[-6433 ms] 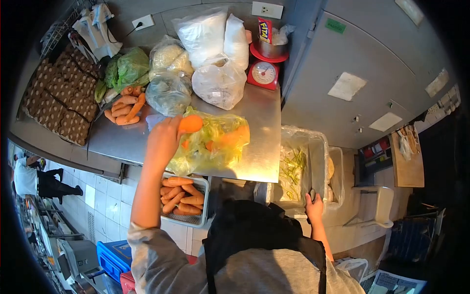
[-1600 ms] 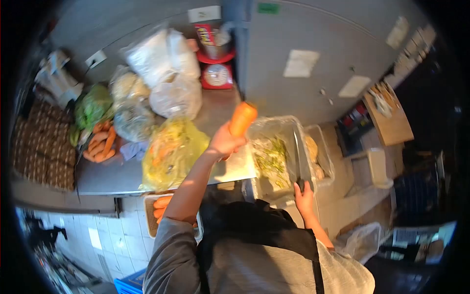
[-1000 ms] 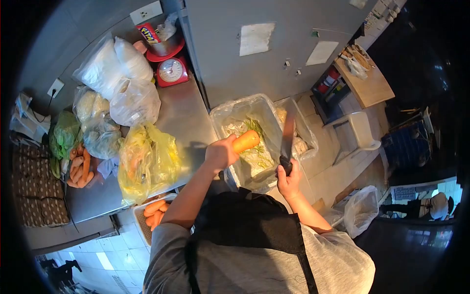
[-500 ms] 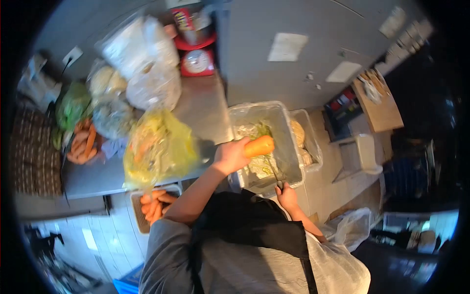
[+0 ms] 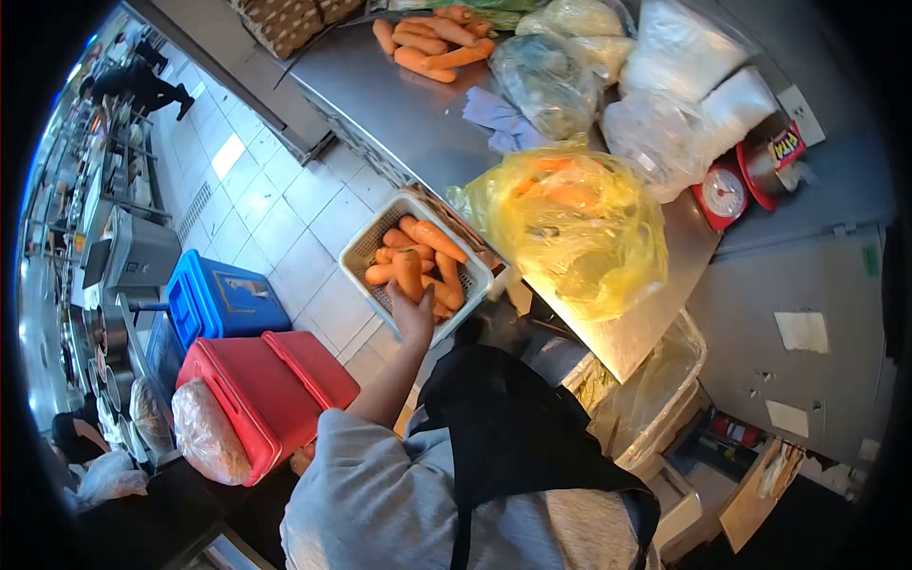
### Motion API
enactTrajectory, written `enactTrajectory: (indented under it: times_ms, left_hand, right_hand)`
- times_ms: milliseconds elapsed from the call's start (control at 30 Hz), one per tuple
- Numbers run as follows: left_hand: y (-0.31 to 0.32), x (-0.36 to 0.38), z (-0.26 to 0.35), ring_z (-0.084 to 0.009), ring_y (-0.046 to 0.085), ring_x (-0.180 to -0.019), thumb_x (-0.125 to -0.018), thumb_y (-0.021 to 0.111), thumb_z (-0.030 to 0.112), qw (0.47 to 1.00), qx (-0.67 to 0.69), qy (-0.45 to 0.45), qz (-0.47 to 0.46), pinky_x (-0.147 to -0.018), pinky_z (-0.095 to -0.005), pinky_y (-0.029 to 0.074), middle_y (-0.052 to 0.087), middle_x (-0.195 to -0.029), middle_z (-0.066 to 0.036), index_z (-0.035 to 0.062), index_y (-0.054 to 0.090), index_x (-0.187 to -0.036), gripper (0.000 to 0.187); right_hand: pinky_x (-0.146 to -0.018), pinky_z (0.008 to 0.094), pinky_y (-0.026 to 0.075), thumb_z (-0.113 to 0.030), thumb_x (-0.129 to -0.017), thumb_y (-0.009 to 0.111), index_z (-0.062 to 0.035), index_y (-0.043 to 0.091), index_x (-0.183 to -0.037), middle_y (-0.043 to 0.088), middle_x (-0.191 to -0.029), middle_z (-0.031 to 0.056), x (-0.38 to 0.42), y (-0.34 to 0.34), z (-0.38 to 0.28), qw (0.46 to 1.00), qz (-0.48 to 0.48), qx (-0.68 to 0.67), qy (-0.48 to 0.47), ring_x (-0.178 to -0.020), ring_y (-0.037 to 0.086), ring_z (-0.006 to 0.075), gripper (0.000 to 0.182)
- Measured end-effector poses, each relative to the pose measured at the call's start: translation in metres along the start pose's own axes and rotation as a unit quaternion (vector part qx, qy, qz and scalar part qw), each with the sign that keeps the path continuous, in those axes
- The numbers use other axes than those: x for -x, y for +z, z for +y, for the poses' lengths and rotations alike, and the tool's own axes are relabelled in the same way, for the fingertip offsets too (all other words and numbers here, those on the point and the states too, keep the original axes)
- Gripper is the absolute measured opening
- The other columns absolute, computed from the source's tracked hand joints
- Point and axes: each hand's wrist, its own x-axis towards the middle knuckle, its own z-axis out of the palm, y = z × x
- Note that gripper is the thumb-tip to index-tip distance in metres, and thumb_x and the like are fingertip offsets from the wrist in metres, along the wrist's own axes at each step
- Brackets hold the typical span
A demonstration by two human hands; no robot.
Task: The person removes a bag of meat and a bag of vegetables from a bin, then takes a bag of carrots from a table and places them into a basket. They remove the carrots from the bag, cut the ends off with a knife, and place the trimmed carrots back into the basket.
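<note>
My left hand (image 5: 411,315) reaches into a light plastic basket (image 5: 355,258), its fingers closed around the lower end of an orange carrot (image 5: 408,274). Several more carrots (image 5: 439,241) lie under and around it in the basket. The basket stands beside the metal table, below its edge. My right hand is out of view, hidden past my body and apron.
On the metal table (image 5: 380,109) are a yellow plastic bag (image 5: 570,233), loose carrots (image 5: 432,43), a blue cloth (image 5: 503,119) and a red scale (image 5: 724,195). A lined bin (image 5: 670,366) stands at right; red (image 5: 266,389) and blue (image 5: 228,296) containers stand left. People are farther back.
The view has swung left. My left hand has moved with a carrot from above the lined bin to the basket. My right hand, which held a dark-handled tool, has left view.
</note>
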Motion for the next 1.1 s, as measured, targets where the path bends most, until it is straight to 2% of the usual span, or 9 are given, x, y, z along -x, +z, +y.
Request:
enactTrajectory:
  times_ms: [167,200,367,500,600,700,733,900,1100]
  left_hand:
    - [0.027,-0.027,-0.046,-0.0371,0.035,-0.122,-0.068,0.078,0.026,0.967,-0.185,-0.177,-0.004,-0.102,-0.0407,0.032,0.031,-0.133,-0.024,0.0027,0.026,-0.135,0.088]
    - [0.026,-0.037,-0.043,-0.0387,0.027,-0.126,-0.066,0.078,0.029,0.974,-0.168,-0.138,-0.07,-0.104,-0.0394,0.029,0.018,-0.137,-0.026,0.0037,0.02,-0.14,0.097]
    - [0.039,-0.048,0.111,-0.0341,0.042,-0.11,-0.082,0.06,0.012,0.967,-0.033,0.254,-0.002,-0.091,-0.043,0.035,0.045,-0.115,-0.018,0.0021,0.049,-0.11,0.032]
    - [0.08,-0.03,0.197,-0.0335,0.054,-0.088,-0.08,0.057,0.006,0.805,0.093,0.561,-0.172,-0.077,-0.0399,0.043,0.055,-0.094,-0.013,0.0051,0.051,-0.103,0.024]
    - [0.111,-0.02,0.228,-0.0331,0.056,-0.082,-0.078,0.057,0.004,0.708,0.016,0.665,-0.237,-0.073,-0.0409,0.045,0.058,-0.09,-0.011,0.0066,0.053,-0.094,0.017]
    - [0.157,-0.052,0.216,-0.0333,0.058,-0.082,-0.08,0.054,0.005,0.891,-0.019,0.443,-0.102,-0.071,-0.0442,0.047,0.061,-0.088,-0.013,0.0064,0.055,-0.087,0.007]
    - [0.156,-0.058,0.219,-0.0367,0.06,-0.077,-0.082,0.05,0.006,0.87,-0.188,0.358,-0.283,-0.069,-0.0469,0.047,0.062,-0.082,-0.016,0.0069,0.057,-0.086,0.008]
    - [0.161,0.022,0.186,-0.0385,0.059,-0.078,-0.083,0.045,0.003,0.802,-0.024,0.464,-0.376,-0.068,-0.0452,0.048,0.061,-0.082,-0.018,0.0103,0.06,-0.094,0.02]
    - [0.159,-0.004,0.182,-0.0363,0.058,-0.087,-0.078,0.05,0.0,0.849,-0.059,0.416,-0.321,-0.073,-0.0435,0.047,0.059,-0.097,-0.018,0.0069,0.059,-0.096,0.022]
  right_hand:
    - [-0.061,0.045,0.049,-0.04,-0.082,0.058,0.0018,0.057,-0.088,0.063,-0.076,0.0248,0.022,-0.069,-0.072,0.997,0.019,-0.068,-0.018,-0.065,0.063,0.0381,0.042]
    - [-0.055,0.0423,0.048,-0.04,-0.082,0.058,0.0002,0.056,-0.087,0.062,-0.071,0.0229,0.018,-0.071,-0.077,0.994,0.031,-0.084,-0.058,-0.055,0.062,0.0347,0.04]
    - [-0.069,0.0493,0.047,-0.039,-0.082,0.06,0.0002,0.053,-0.092,0.061,-0.082,0.0282,0.004,-0.05,-0.07,0.993,0.075,-0.086,0.006,-0.081,0.059,0.0454,0.041]
    - [-0.072,0.0501,0.047,-0.04,-0.082,0.06,0.0005,0.052,-0.092,0.061,-0.085,0.0295,0.031,-0.049,-0.087,0.986,0.088,-0.139,0.032,-0.084,0.058,0.0473,0.042]
    - [-0.074,0.0497,0.046,-0.036,-0.081,0.062,0.0015,0.052,-0.094,0.061,-0.086,0.0299,0.036,-0.03,-0.071,0.982,0.079,-0.159,0.067,-0.086,0.057,0.0477,0.04]
    - [-0.066,0.0463,0.049,-0.036,-0.081,0.064,0.0044,0.054,-0.093,0.062,-0.081,0.0282,0.057,-0.024,-0.072,0.976,0.136,-0.163,0.046,-0.077,0.062,0.0424,0.043]
    - [-0.068,0.0463,0.048,-0.036,-0.08,0.064,0.0046,0.054,-0.094,0.062,-0.082,0.0284,0.063,-0.024,-0.071,0.974,0.127,-0.178,0.064,-0.08,0.062,0.043,0.044]
    - [-0.067,0.0457,0.049,-0.036,-0.081,0.062,0.0022,0.053,-0.091,0.062,-0.081,0.0277,0.082,-0.048,-0.092,0.952,0.041,-0.262,0.156,-0.076,0.061,0.0428,0.041]
    - [-0.058,0.0435,0.048,-0.037,-0.082,0.061,0.0028,0.053,-0.091,0.061,-0.076,0.0249,0.045,0.007,-0.048,0.964,0.083,-0.226,0.115,-0.067,0.062,0.0379,0.041]
